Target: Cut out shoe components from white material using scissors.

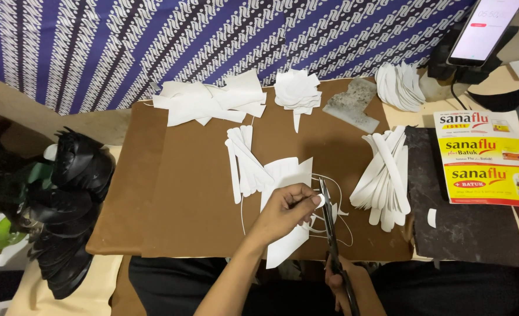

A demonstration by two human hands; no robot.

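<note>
The left hand (287, 208) is pinching a white sheet (286, 175) near the middle of the brown board (183, 193). The right hand (344, 281), at the near edge, is gripping the scissors (328, 219), whose blades are touching the sheet's right side. White strips (385, 175) are lying to the right, and more strips (245, 164) are lying just left of the sheet.

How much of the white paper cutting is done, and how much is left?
Lots looks done: piles of cut white strips and smaller strips lie on the brown board. Right now the left hand holds a white sheet while the right hand cuts it with scissors. Larger white pieces at the back look uncut.
</note>
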